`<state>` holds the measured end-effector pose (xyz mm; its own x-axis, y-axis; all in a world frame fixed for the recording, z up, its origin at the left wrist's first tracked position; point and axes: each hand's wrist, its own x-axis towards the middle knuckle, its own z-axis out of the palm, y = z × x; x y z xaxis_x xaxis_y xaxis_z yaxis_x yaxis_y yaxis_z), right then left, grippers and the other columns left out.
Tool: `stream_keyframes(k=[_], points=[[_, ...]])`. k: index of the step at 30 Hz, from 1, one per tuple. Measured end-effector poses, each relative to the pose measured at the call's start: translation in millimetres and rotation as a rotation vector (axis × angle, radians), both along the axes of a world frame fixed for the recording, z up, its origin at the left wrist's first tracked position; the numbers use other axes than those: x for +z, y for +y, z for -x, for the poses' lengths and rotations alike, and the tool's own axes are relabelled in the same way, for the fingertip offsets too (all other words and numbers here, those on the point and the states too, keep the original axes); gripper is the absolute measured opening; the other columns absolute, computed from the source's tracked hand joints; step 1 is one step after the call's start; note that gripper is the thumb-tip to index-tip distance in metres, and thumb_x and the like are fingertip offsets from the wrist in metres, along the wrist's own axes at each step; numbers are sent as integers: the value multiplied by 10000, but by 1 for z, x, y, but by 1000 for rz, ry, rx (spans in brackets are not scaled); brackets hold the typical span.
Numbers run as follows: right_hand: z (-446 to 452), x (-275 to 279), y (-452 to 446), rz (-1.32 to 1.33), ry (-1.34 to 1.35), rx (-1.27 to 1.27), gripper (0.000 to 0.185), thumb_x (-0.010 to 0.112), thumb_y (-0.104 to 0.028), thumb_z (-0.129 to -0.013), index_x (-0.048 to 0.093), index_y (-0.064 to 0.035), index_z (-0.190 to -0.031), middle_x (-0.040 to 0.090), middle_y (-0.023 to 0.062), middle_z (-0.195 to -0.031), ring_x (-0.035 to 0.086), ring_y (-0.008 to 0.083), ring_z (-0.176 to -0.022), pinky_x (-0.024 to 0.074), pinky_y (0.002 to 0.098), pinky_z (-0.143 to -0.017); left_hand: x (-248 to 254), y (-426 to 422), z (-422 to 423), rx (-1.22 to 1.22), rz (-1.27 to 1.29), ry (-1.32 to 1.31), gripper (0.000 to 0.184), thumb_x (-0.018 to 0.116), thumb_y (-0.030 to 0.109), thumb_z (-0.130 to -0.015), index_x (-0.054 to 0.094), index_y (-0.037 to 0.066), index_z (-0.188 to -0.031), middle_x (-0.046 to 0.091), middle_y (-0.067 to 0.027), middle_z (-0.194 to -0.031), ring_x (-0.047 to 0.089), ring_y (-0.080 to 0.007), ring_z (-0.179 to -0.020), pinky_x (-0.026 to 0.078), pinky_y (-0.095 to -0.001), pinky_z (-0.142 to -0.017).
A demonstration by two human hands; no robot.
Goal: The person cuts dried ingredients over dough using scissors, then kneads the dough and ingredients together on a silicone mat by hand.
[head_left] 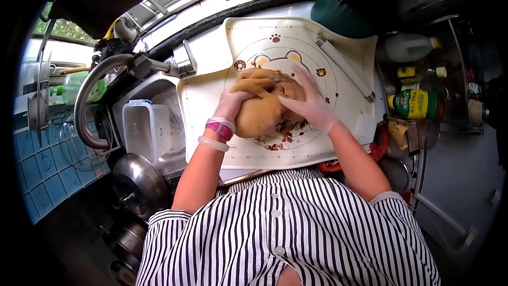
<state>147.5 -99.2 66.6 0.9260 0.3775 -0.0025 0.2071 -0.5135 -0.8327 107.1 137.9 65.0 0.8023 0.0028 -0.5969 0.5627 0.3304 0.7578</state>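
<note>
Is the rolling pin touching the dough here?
Apart. In the head view, the rolling pin lies right of the dough, with bare mat visible between them.

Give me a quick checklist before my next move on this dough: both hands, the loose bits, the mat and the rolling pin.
1. Left hand on the dough: ok, it rests against the left side.
2. Right hand placed: ok, at the dough's right side, fingers spread.
3. Right hand's pressure: cannot tell from this view.
4. Brown bits gathered in: not ok, some lie loose on the mat by the dough's near edge.
5. Mat under the dough: ok, it reaches out on all sides.
6. Rolling pin out of the way: ok, it lies to the right, apart from the dough.
</note>
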Motion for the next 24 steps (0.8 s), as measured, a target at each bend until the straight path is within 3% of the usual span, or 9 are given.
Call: stream_keyframes(k=[1, 3, 6, 10, 12, 17, 21, 23, 24], points=[[13, -3, -17, 0, 1, -2, 677, 807, -350, -800, 549, -102, -1375, 510, 178, -1403, 489, 362, -1305, 415, 467, -1078, 16, 1, 0, 55, 157, 84, 422, 692, 128, -870, 637, -3, -1267, 711, -150, -1119, 722, -274, -964, 612, -396, -830], [41, -17, -53, 182, -361, -5, 736, 805, -459, -795, 545, -122, -1396, 496, 166, -1381, 488, 346, -1260, 426, 497, -1031, 20, 4, -1, 112, 253, 278, 389, 620, 153, -925, 621, 23, -1292, 713, -166, -1162, 731, -307, -973, 620, -420, -842], [95, -25, -54, 363, -347, 276, 728, 775, -528, -806, 566, -147, -1390, 517, 153, -1349, 521, 328, -1181, 440, 480, -1009, 13, 7, -3, 197, 428, 367, 351, 583, 242, -991, 619, 69, -1294, 724, -132, -1176, 736, -297, -990, 624, -463, -846], [112, -57, -21, 445, -330, 340, 603, 725, -523, -848, 617, -144, -1305, 565, 121, -1219, 531, 322, -1130, 448, 500, -963, -20, 12, 6, 203, 554, 292, 350, 589, 245, -992, 619, 56, -1285, 725, -142, -1164, 737, -306, -993, 628, -462, -847], [105, -85, -14, 422, -475, 293, 382, 646, -440, -926, 647, -141, -1163, 594, 94, -1020, 597, 319, -1001, 497, 474, -836, -24, 11, 13, 179, 473, 336, 372, 576, 239, -1001, 597, 52, -1322, 724, -145, -1182, 737, -302, -1010, 628, -467, -862], [71, -112, -17, 525, -365, 256, 119, 569, -240, -975, 599, -125, -978, 603, 109, -848, 666, 332, -737, 525, 479, -601, -30, 7, 33, 153, 488, 370, 422, 534, 287, -1018, 574, 52, -1367, 695, -174, -1260, 717, -330, -1075, 604, -504, -925], [60, -80, -21, 170, -155, -56, 131, 595, -210, -1004, 583, -79, -1000, 646, 126, -949, 651, 359, -723, 523, 493, -650, -40, -20, 54, 336, 699, 251, 461, 523, 331, -1018, 563, 62, -1390, 675, -179, -1303, 689, -347, -1139, 571, -529, -982], [54, -32, -10, -210, 64, -290, 207, 635, -263, -1001, 596, -63, -1033, 640, 120, -915, 652, 334, -780, 531, 459, -710, -26, -45, 56, 390, 733, 245, 449, 515, 330, -1025, 567, 69, -1386, 676, -172, -1305, 681, -338, -1157, 554, -525, -1012], [49, -13, -3, -298, 84, -221, 334, 666, -328, -982, 588, -35, -1123, 627, 162, -994, 630, 322, -948, 520, 450, -846, -24, -57, 57, 470, 750, 245, 446, 515, 338, -1028, 571, 70, -1381, 677, -168, -1301, 680, -339, -1159, 549, -524, -1020]])
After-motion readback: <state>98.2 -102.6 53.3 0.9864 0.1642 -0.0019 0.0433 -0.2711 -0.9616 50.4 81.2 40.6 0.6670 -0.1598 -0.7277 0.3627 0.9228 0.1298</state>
